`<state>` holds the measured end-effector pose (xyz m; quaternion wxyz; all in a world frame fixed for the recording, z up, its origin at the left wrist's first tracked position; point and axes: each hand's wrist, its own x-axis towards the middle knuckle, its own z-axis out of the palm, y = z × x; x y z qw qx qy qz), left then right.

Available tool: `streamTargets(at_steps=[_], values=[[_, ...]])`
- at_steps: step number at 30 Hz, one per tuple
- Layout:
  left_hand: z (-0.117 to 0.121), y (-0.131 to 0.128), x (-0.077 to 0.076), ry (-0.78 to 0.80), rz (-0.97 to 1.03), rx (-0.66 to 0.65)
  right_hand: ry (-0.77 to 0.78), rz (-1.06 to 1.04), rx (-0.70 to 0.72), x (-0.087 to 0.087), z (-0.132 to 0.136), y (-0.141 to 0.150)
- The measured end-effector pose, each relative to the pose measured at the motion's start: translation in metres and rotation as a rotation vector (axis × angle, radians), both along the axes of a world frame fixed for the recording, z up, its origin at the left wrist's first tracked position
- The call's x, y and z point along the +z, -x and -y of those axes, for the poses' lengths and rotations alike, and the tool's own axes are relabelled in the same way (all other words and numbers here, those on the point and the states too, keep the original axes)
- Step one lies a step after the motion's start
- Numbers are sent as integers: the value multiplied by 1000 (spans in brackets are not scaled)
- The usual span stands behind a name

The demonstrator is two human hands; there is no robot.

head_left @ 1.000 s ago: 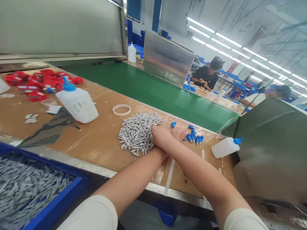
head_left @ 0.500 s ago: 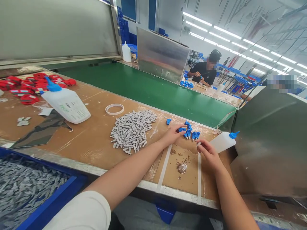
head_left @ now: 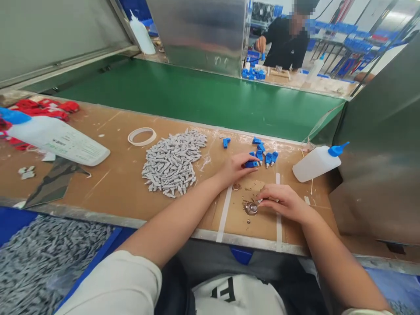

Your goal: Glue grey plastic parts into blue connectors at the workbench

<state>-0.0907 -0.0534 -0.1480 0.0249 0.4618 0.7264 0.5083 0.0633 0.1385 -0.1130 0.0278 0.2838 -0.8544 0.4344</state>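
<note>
My left hand (head_left: 238,168) is closed round a small blue plastic part (head_left: 252,164), at the near side of several loose blue parts (head_left: 260,154), some with pale tips. My right hand (head_left: 284,202) pinches a small pale grey piece (head_left: 260,201) that its fingertips partly hide. Those fingertips are right at the rim of a small round dish (head_left: 251,208) holding something shiny and clear; I cannot tell whether the piece touches it. A heap of grey plastic pieces (head_left: 173,162) lies left of my left hand.
A blue-capped bottle (head_left: 311,164) lies tilted on the right, a larger one (head_left: 62,138) on the left. Near the heap is a tape roll (head_left: 141,136). Beyond the bench runs a green belt (head_left: 183,96); a co-worker (head_left: 285,41) handles blue parts across it. Metal panels (head_left: 377,166) flank the bench.
My right hand has moved down and left from beside the blue parts to the small dish, with the pale piece in it. My left hand stays by the blue parts. The view has tilted downward.
</note>
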Motion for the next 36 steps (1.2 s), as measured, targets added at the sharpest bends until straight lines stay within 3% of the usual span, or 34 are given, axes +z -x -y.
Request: streamTargets(at_steps=[10,14,18,21,27,30,36], values=[[1,-6,1,248,-96,36,-60,56,139,-4,8,4],[2,-9,2,255,-97,97,-69,104,183,-1,6,3],[4,-8,4,263,-58,72,-61,172,178,4,1,2],[3,-8,4,279,-98,3,52,186,30,2,-3,3],[2,-9,3,457,-232,-61,387,165,-525,-17,-1,14],[2,-10,3,520,-254,-61,409,150,-621,-23,3,21],[0,-11,5,583,-284,-36,368,163,-656,-23,7,24]])
